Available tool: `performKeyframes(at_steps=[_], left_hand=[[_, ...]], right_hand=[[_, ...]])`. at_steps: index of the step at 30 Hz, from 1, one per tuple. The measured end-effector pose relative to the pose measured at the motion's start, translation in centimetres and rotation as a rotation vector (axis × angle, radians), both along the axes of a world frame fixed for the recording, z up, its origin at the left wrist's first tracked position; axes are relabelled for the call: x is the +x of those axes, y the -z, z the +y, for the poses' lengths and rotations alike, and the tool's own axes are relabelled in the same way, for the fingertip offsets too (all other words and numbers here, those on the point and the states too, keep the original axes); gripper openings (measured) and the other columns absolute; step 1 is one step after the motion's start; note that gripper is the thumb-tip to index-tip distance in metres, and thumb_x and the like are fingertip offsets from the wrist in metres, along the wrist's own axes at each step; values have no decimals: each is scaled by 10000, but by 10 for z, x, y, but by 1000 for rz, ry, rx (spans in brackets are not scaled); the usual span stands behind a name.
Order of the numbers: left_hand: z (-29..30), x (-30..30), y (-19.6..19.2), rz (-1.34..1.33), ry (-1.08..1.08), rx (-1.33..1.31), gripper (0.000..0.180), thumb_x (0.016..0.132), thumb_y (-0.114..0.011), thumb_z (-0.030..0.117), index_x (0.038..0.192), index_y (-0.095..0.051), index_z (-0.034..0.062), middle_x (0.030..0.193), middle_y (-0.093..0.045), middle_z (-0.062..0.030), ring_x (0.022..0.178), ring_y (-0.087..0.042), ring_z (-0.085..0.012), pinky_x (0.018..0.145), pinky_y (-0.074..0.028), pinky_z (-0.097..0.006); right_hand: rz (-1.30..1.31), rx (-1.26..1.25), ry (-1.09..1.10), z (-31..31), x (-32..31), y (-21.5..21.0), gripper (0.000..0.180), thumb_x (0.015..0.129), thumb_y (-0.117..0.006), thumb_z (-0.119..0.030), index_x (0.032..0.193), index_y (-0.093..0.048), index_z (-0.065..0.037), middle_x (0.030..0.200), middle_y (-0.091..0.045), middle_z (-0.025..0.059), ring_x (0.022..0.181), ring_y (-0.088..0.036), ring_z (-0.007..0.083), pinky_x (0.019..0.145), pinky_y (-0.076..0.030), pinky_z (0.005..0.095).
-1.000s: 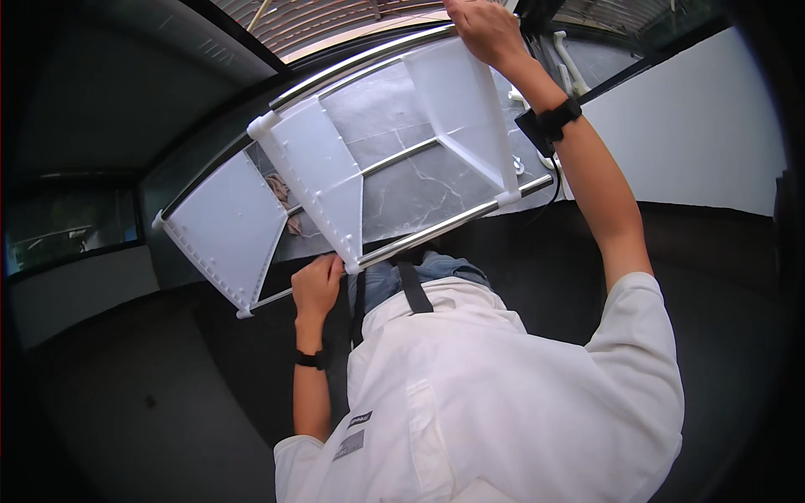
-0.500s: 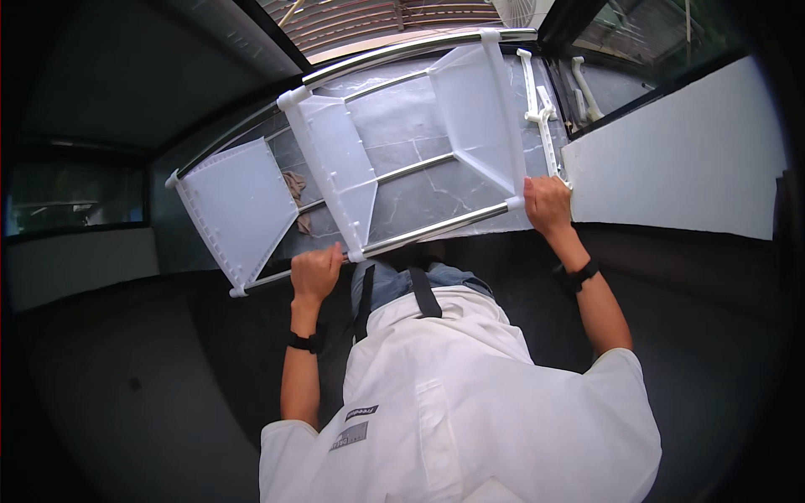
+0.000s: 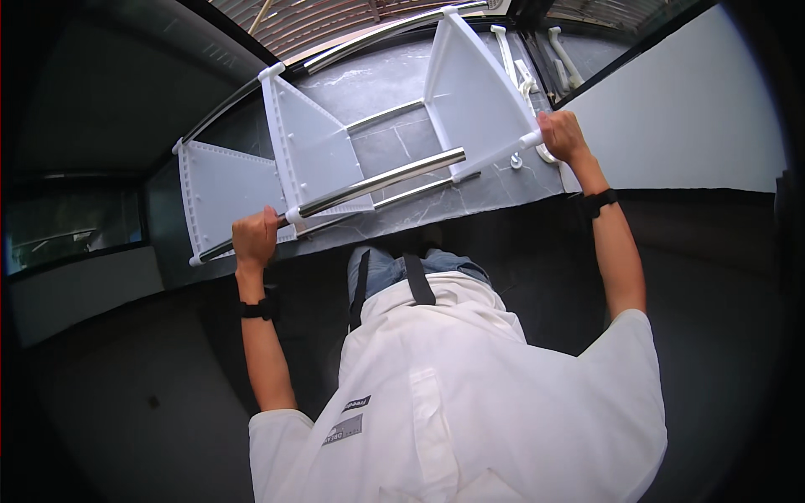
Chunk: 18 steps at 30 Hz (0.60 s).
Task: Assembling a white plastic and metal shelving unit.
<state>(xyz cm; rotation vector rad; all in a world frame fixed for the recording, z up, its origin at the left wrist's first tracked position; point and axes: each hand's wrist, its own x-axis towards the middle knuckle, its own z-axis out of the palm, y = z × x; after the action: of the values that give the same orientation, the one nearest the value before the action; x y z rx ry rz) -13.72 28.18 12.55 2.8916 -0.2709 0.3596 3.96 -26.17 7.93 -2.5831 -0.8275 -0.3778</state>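
A shelf rack of white plastic panels and chrome tubes tilts across the grey marbled surface. My left hand (image 3: 254, 237) is closed around its near tube, beside the corner of the middle panel (image 3: 314, 138). My right hand (image 3: 564, 137) is closed at the near corner of the right panel (image 3: 474, 101); the fingers hide what exactly they grip. The near chrome tube (image 3: 386, 183) ends in mid-air, apart from that corner. At the back, a chrome tube (image 3: 377, 40) shows a gap beside the middle panel's corner. The left panel (image 3: 231, 189) lies beyond my left hand.
White plastic brackets (image 3: 506, 54) lie at the right of the grey marbled surface (image 3: 394, 138), near a small pale round piece (image 3: 516, 160). A white low wall (image 3: 662, 117) bounds the right side. Dark-framed glass and slatted boards (image 3: 327, 21) stand behind.
Both hands have moved up and apart, the left leftward, the right rightward. The near tube has come out of the right panel's corner. A brown cloth behind the rack is now hidden.
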Motion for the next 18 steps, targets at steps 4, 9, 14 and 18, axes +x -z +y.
performKeyframes(at_steps=[4, 9, 14, 18], left_hand=[[7, 0, 1, 54, 7, -25, 462, 959, -368, 212, 587, -567, 22, 531, -539, -157, 491, -536, -365, 482, -408, -430], [14, 4, 7, 103, 2, -17, 449, 959, -357, 209, 610, -571, 25, 545, -546, -160, 514, -545, -369, 498, -411, -443], [13, 3, 6, 118, 3, -22, 453, 961, -343, 211, 616, -569, 23, 557, -562, -153, 523, -548, -373, 497, -410, -453], [12, 3, 9, 127, 29, 187, 428, 947, -381, 213, 606, -563, 29, 569, -568, -173, 536, -557, -377, 486, -407, -461]], right_hand=[[27, -21, -33, -7, 7, 10, 531, 961, -293, -264, 516, -461, -27, 517, -486, 212, 520, -503, 421, 543, -404, 496], [112, 31, -51, -12, 17, 13, 535, 957, -243, -309, 543, -434, -29, 524, -475, 214, 531, -504, 419, 544, -397, 493], [81, 70, -52, -22, 22, 20, 529, 955, -245, -309, 547, -441, -33, 526, -479, 206, 527, -507, 415, 538, -407, 490], [-117, -88, -105, 1, 14, 16, 452, 934, -400, -211, 526, -520, -59, 514, -536, 159, 479, -551, 365, 480, -437, 462]])
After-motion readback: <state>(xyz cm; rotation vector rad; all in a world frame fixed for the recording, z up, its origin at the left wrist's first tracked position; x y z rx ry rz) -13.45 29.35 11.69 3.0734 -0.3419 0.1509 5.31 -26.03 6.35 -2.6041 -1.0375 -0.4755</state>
